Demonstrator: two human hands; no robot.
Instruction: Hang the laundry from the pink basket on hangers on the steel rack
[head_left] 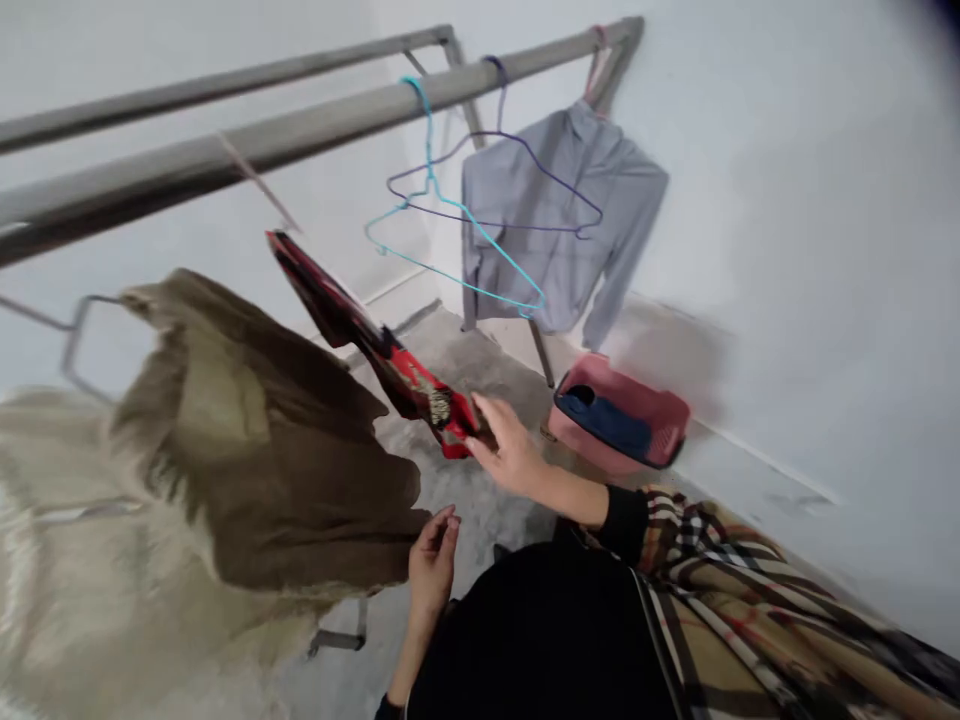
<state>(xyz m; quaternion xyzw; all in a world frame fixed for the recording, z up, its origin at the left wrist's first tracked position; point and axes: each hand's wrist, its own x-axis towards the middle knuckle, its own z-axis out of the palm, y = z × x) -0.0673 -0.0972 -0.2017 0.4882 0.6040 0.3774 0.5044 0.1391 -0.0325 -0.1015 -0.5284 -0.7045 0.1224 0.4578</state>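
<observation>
A red and black patterned garment (409,375) hangs edge-on from a pale hanger (259,185) on the rail. At its near end, my right hand (514,450) has the fabric between thumb and fingers. My left hand (433,565) is lower down, its fingers curled and thumb close to the index finger, with nothing visible in them. It is right beside the lower edge of a brown garment (300,450), which hangs to the left on a grey hanger (71,345). Whether the left hand touches that cloth I cannot tell.
A bare turquoise hanger (430,130) and a bare purple hanger (501,132) hang on the metal rail (330,125). Beyond them hangs a grey-blue jacket (555,215). A pink basket (600,445) holding dark blue cloth (615,422) stands on the floor by the wall.
</observation>
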